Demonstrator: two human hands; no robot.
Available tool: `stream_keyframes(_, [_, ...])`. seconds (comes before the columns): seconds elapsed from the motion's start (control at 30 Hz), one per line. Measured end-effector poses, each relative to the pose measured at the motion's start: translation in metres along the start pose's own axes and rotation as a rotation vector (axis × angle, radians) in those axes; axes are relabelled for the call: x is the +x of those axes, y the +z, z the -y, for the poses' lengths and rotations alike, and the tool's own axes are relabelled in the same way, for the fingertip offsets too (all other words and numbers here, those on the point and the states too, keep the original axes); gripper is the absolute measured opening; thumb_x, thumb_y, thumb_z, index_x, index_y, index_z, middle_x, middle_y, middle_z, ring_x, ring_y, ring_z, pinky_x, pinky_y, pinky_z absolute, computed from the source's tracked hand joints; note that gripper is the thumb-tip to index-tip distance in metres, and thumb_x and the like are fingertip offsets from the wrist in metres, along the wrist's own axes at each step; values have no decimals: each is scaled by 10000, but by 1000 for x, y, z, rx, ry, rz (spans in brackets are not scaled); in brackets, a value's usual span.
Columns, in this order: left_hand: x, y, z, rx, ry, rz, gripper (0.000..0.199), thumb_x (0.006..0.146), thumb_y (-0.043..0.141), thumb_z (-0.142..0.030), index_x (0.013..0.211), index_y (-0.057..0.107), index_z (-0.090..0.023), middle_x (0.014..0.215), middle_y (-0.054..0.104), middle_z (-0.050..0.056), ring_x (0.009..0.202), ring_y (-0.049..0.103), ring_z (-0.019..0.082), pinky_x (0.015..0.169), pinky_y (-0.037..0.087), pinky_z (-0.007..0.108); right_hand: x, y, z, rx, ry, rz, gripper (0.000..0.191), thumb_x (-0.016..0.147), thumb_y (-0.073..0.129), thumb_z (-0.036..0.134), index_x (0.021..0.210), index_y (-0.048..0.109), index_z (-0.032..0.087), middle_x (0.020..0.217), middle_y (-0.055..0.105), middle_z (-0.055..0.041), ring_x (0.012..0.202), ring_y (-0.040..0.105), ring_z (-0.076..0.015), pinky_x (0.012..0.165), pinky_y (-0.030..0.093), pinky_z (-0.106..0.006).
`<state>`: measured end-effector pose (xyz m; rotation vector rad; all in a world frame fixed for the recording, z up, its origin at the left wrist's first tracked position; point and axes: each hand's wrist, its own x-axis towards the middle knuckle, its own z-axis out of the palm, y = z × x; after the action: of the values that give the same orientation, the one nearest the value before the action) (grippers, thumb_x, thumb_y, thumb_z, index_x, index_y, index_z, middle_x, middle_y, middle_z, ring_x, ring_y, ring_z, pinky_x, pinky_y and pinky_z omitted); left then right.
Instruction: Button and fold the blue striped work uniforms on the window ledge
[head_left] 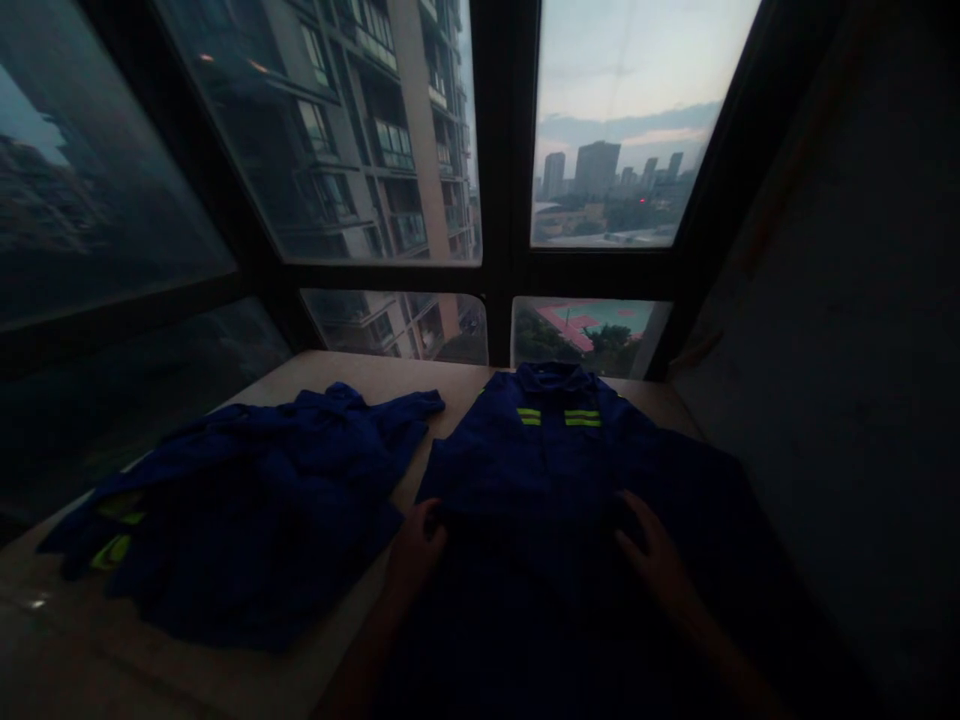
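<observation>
A blue jacket [547, 465] lay front up on the ledge [397, 369], spread but unfolded; left hand [415, 550] and right hand [654, 555] curved over it, grip unclear; the other garment [262, 500] lay crumpled alongside.

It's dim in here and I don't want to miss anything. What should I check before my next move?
1. Work jacket front up, collar toward the window: ok.
2. Left hand and right hand at opposite sides of it: ok.
3. Fingers gripping fabric: cannot tell, too dark.
4. Jacket's lower part smooth: cannot tell, lost in shadow.
5. Other blue garment laid flat: not ok, rumpled.
</observation>
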<state>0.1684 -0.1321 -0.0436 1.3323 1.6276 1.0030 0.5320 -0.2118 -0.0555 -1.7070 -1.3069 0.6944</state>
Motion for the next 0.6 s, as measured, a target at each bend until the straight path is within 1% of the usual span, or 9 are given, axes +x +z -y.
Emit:
stream_keyframes(0.07, [-6, -2, 4, -210, -224, 2, 376, 697, 698, -136, 1061, 621, -191, 1194, 668, 144, 1025, 691, 303, 949, 525, 449, 1, -3, -10, 100, 240, -10, 798, 781, 537, 620, 1434, 459, 167, 1470, 485, -166, 1353, 471, -313, 1119, 377, -470])
stream_keyframes(0.13, [-13, -3, 6, -422, -378, 53, 336, 770, 667, -169, 1093, 571, -174, 1138, 689, 167, 924, 729, 281, 875, 561, 425, 1, -6, -16, 260, 434, 80, 906, 745, 541, 712, 1468, 416, 179, 1401, 554, -177, 1237, 584, -313, 1005, 479, -444])
stream_keyframes(0.2, [-18, -4, 4, -596, -477, 111, 248, 854, 602, -207, 1091, 546, -162, 1090, 709, 183, 895, 740, 264, 853, 572, 400, 0, -8, -13, 349, 487, 171, 922, 691, 595, 725, 1430, 472, 187, 1312, 626, -166, 1147, 643, -309, 925, 522, -418])
stream_keyframes(0.23, [-20, -4, 1, -673, -517, 131, 214, 880, 579, -214, 1084, 545, -160, 1084, 714, 186, 904, 741, 256, 857, 572, 385, -1, -9, -8, 337, 461, 206, 887, 658, 637, 701, 1371, 539, 182, 1252, 663, -158, 1115, 656, -318, 908, 528, -422])
stream_keyframes(0.3, [-21, -3, -7, -755, -568, 155, 190, 899, 570, -220, 1078, 550, -160, 1093, 717, 186, 911, 741, 246, 853, 572, 367, -7, -9, 11, 264, 330, 261, 721, 635, 681, 618, 1203, 664, 173, 1137, 717, -133, 1062, 669, -333, 905, 525, -442])
stream_keyframes(0.37, [-19, -2, -13, -781, -587, 180, 199, 898, 587, -223, 1086, 561, -164, 1101, 722, 173, 912, 741, 233, 851, 571, 346, -20, -8, 37, 211, 184, 312, 540, 680, 645, 540, 1067, 724, 173, 1052, 741, -116, 1011, 679, -329, 909, 522, -452])
stream_keyframes(0.47, [-12, 0, -16, -801, -606, 190, 161, 907, 593, -237, 1051, 596, -165, 1007, 749, 132, 847, 745, 203, 815, 576, 305, -55, -1, 76, 157, 2, 382, 375, 765, 564, 391, 1033, 748, 205, 1067, 741, -94, 1024, 675, -280, 935, 513, -398])
stream_keyframes(0.53, [-5, 1, -13, -825, -601, 207, 134, 922, 583, -259, 1007, 624, -164, 886, 756, 94, 760, 742, 192, 762, 585, 292, -85, 9, 94, 89, -158, 527, 315, 784, 570, 302, 1036, 753, 253, 1072, 741, -60, 1028, 673, -236, 924, 515, -328])
stream_keyframes(0.6, [1, 2, -7, -852, -599, 244, 151, 921, 590, -284, 990, 649, -164, 801, 749, 68, 716, 738, 202, 729, 593, 301, -113, 20, 103, 35, -296, 689, 277, 808, 589, 263, 1023, 754, 323, 1024, 747, -12, 981, 687, -191, 863, 528, -262])
